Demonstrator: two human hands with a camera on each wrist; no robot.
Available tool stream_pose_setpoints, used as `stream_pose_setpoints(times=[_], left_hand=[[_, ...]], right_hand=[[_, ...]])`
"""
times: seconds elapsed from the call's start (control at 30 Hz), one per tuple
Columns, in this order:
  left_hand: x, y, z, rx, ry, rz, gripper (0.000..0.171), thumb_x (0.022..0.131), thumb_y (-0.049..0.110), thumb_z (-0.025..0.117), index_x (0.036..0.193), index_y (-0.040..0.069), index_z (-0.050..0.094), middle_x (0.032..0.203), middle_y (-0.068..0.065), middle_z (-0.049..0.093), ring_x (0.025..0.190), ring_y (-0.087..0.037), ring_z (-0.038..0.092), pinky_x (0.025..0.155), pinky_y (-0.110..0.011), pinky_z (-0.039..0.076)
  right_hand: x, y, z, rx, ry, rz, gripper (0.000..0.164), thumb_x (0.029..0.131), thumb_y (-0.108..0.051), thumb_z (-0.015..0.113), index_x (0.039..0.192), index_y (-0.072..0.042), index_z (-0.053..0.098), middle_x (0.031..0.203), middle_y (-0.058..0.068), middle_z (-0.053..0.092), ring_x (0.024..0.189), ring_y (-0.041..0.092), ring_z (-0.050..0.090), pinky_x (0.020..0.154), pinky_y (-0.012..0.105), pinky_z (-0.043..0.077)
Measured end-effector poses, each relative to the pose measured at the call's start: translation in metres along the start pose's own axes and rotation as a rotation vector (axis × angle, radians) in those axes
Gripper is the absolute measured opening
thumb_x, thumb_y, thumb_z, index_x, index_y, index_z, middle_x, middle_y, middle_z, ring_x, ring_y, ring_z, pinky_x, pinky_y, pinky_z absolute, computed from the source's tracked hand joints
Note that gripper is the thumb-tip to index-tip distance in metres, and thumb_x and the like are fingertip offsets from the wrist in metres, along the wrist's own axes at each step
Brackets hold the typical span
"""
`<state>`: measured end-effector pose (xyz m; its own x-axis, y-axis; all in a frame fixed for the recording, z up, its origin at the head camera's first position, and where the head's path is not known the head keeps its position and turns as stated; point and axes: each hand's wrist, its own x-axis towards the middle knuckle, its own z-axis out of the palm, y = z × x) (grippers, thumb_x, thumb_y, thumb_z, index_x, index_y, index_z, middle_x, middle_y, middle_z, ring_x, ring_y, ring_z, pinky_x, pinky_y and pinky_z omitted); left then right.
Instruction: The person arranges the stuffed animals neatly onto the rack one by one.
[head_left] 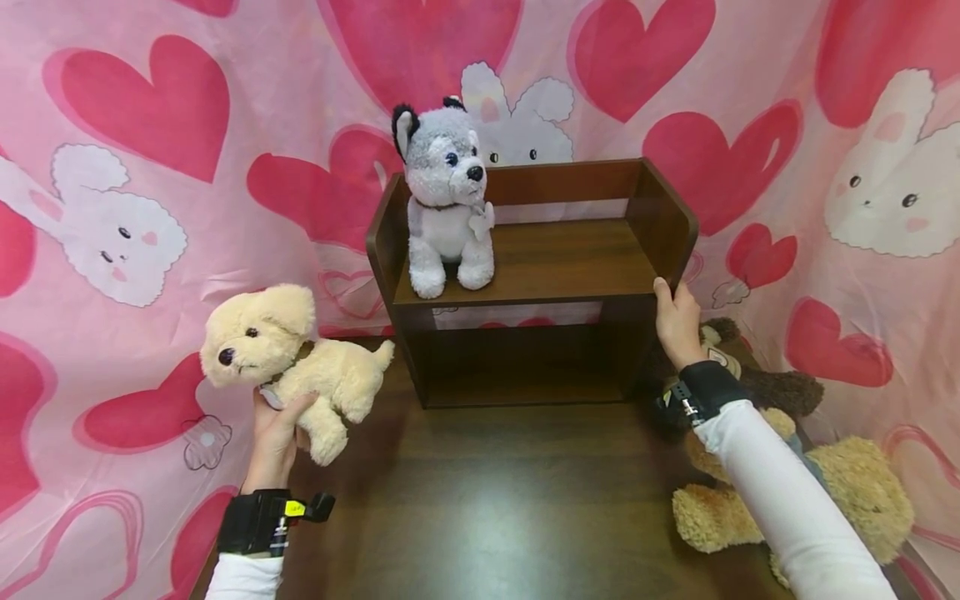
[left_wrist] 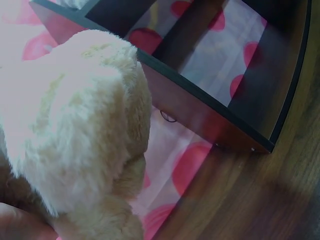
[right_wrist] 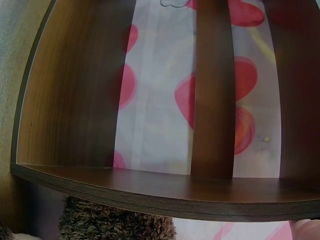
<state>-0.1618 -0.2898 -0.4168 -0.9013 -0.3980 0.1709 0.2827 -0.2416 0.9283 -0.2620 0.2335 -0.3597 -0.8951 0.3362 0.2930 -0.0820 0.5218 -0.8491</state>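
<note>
In the head view my left hand (head_left: 276,433) grips a cream plush puppy (head_left: 330,371) round its chest, thumb across the front, held up left of the shelf. Its pale fur (left_wrist: 80,120) fills much of the left wrist view. My right hand (head_left: 678,321) holds the right side panel's front edge of a small dark wooden shelf (head_left: 562,258), near the upper board; a bit of that hand (right_wrist: 306,229) shows in the right wrist view. On the upper board's left end sits a grey and white plush husky (head_left: 448,200), upright. The lower compartment (head_left: 525,362) holds nothing visible.
Right of the shelf, partly behind my right arm, lie a tan teddy bear (head_left: 855,492) and a dark brown plush toy (head_left: 783,392). The shelf stands at the back of a brown wooden table (head_left: 480,500). Pink heart-and-rabbit cloth (head_left: 292,75) hangs behind and at both sides.
</note>
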Motion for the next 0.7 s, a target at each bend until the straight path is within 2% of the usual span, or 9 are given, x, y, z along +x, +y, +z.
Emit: stream_pose_setpoints(times=[0.3, 0.57, 0.7], left_hand=[[-0.006, 0.008, 0.004, 0.011, -0.011, 0.020, 0.080, 0.069, -0.028, 0.052, 0.131, 0.017, 0.030, 0.125, -0.003, 0.041, 0.106, -0.012, 0.046, 0.082, -0.018, 0.045], [-0.016, 0.020, 0.006, 0.014, -0.055, 0.040, 0.082, 0.068, -0.031, 0.051, 0.131, 0.017, 0.032, 0.125, -0.004, 0.042, 0.107, -0.014, 0.046, 0.080, -0.019, 0.046], [-0.017, 0.024, 0.011, 0.015, -0.084, 0.037, 0.079, 0.069, -0.030, 0.051, 0.130, 0.017, 0.034, 0.123, -0.004, 0.043, 0.106, -0.014, 0.047, 0.080, -0.019, 0.046]], right_hand=[[0.001, -0.001, 0.001, 0.007, 0.008, -0.010, 0.048, 0.096, -0.034, 0.034, 0.109, 0.010, 0.047, 0.115, 0.031, 0.049, 0.109, 0.040, 0.044, 0.089, 0.050, 0.031], [-0.001, 0.000, 0.002, 0.010, -0.021, -0.006, 0.049, 0.097, -0.035, 0.032, 0.114, 0.008, 0.046, 0.118, 0.029, 0.048, 0.111, 0.038, 0.043, 0.090, 0.049, 0.031], [-0.001, 0.001, 0.002, 0.013, -0.001, -0.008, 0.047, 0.097, -0.035, 0.033, 0.109, 0.008, 0.046, 0.112, 0.029, 0.049, 0.105, 0.037, 0.043, 0.087, 0.048, 0.031]])
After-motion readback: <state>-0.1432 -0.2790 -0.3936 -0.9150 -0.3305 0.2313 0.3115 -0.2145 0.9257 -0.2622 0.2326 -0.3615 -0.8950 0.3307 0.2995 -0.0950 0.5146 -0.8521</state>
